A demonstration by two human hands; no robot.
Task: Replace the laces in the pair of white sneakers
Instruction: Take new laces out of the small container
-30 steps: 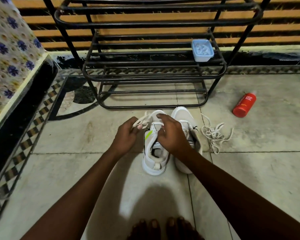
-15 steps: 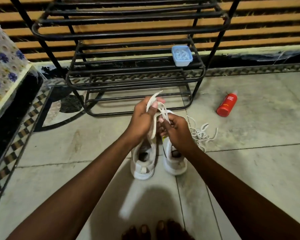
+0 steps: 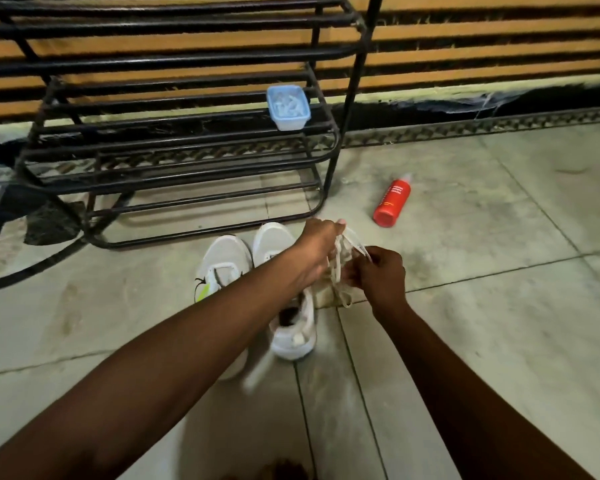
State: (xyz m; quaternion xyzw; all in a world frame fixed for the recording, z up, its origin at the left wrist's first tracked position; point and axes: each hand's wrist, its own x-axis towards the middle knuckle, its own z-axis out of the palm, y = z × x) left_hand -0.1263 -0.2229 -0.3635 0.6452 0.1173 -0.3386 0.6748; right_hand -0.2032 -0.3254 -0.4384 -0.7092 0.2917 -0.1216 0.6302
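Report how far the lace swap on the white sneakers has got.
Done: at least one lace looks out, since a loose bundle of white laces is off the shoes. In hand: the left hand and right hand both hold that bundle beside the sneakers. Left: threading; neither hand is at an eyelet, and blur hides how much lacing remains on either shoe.
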